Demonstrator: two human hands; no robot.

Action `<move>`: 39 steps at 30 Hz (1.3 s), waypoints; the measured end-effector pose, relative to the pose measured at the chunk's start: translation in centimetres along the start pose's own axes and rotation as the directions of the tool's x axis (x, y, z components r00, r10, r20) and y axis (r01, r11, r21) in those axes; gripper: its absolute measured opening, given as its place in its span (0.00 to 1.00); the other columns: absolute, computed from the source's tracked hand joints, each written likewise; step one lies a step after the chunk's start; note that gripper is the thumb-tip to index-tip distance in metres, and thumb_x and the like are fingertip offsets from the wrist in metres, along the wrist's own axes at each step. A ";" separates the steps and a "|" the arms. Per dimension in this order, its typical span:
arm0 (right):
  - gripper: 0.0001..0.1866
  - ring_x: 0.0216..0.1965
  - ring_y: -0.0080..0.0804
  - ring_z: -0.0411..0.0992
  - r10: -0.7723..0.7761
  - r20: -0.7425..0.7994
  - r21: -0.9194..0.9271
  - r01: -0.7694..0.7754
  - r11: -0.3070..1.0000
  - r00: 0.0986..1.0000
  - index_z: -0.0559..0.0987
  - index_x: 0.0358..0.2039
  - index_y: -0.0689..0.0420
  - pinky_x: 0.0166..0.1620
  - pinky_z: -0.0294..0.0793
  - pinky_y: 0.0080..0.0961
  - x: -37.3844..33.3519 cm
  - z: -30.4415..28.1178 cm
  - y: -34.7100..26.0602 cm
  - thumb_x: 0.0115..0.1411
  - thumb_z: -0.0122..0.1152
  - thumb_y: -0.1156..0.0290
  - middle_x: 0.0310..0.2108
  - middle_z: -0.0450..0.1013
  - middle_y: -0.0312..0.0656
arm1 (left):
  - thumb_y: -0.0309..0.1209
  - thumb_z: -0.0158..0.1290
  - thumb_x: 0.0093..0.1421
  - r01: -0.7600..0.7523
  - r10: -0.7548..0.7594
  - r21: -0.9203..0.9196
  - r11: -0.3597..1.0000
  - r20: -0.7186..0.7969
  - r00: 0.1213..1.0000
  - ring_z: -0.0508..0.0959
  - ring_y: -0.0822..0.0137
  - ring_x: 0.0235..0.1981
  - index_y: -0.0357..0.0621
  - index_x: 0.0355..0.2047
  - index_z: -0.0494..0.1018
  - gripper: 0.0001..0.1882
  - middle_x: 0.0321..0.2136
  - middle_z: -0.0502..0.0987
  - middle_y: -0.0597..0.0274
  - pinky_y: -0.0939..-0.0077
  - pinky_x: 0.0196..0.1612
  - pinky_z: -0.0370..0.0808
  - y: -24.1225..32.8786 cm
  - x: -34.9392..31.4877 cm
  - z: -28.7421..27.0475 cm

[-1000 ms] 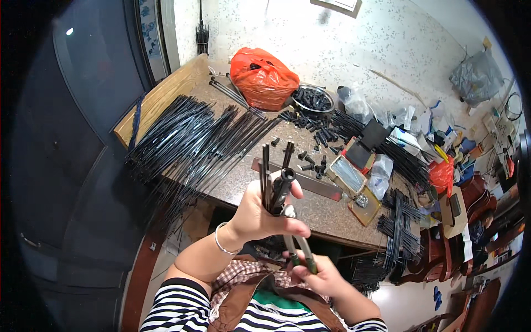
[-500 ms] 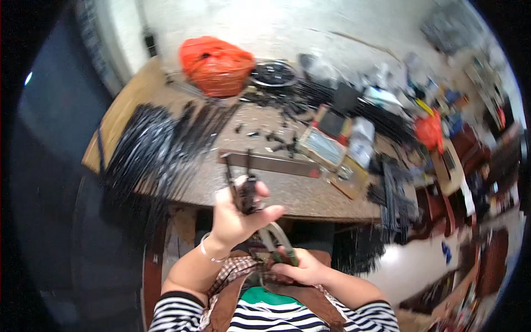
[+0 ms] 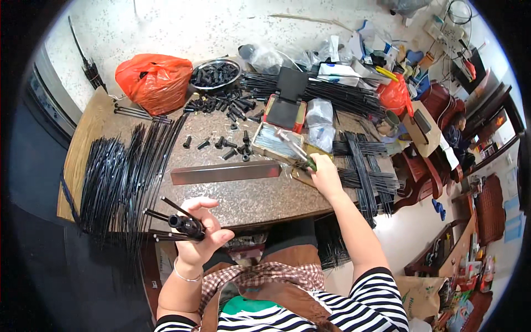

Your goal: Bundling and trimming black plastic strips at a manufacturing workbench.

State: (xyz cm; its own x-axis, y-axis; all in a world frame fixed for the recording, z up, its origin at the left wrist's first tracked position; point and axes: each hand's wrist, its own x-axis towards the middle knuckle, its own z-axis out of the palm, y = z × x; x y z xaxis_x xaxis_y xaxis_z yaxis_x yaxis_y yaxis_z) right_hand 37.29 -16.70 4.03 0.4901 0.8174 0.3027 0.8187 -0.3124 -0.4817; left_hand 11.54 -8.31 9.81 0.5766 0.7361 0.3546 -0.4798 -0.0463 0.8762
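My left hand (image 3: 198, 227) is closed around a black tubular fitting (image 3: 187, 223) with thin black rods (image 3: 163, 216) sticking out of it, over the table's front edge. My right hand (image 3: 326, 176) grips a long pale metal tool (image 3: 293, 146) with a green grip; its exact kind is hard to make out. The tool's far end is over a shallow box (image 3: 264, 150) of thin, pale, wire-like pieces. Beyond my left hand, a brown rectangular bar (image 3: 227, 172) lies across the table. Several loose black fittings (image 3: 224, 143) lie behind the bar.
Bundles of black rods (image 3: 108, 171) overhang the table's left edge; others lie crosswise (image 3: 362, 171) at right. At the back are a red plastic bag (image 3: 155, 83), a metal bowl (image 3: 235, 83) of black fittings and a black pad (image 3: 293, 86). Someone (image 3: 456, 138) is visible at far right.
My right hand has moved from near my lap, forward and right to the shallow box, carrying the tool. My left hand has moved left and lower, still holding the fitting. The view has shifted.
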 end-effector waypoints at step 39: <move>0.10 0.27 0.37 0.63 -0.177 -0.146 -0.330 0.121 0.936 0.973 0.65 0.25 0.59 0.28 0.65 0.29 -0.9 3.3 -4.3 0.37 0.46 0.80 0.21 0.64 0.43 | 0.17 0.54 0.39 0.097 -0.098 -0.012 0.995 -0.007 0.995 0.55 0.84 0.13 0.36 0.33 0.62 0.19 0.12 0.57 0.74 0.91 0.16 0.53 1.4 -2.6 -3.6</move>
State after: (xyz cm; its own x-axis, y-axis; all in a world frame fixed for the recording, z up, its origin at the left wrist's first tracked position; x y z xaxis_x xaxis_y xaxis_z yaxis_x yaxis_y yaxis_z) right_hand 32.36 -14.53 3.11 0.3756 0.7801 0.5004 0.9245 -0.3534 -0.1429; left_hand 7.02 -7.89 8.91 0.6161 0.7417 0.2652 -0.4292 0.0338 0.9026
